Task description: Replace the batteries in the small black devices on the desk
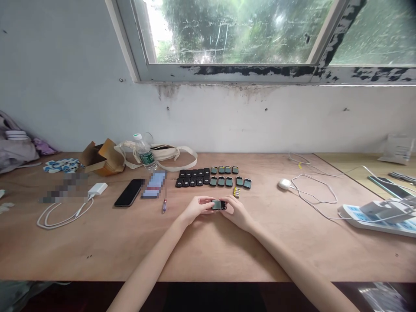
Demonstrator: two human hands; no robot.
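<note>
A small black device with a grey-green face [217, 205] is held sideways over the table's middle. My left hand [199, 206] is closed on its left end, thumb on the face. With bent fingers my right hand [236, 211] grips the device's right end. Just beyond lie several small yellow-and-silver cylinders [237, 192] that look like batteries. Two rows of similar grey-green-faced devices [221, 181] are laid out behind my hands. To their left sit two rows of black oval pieces [192, 182], each with a light mark. A small screwdriver [164, 206] rests left of my left hand.
Left on the wooden table [208, 255] are a black phone [129, 193], a white charger with cable [97, 189], an open cardboard box [103, 158], a water bottle [145, 152] and a cream bag [165, 152]. Right are a corded white puck [284, 184] and a power strip [357, 216].
</note>
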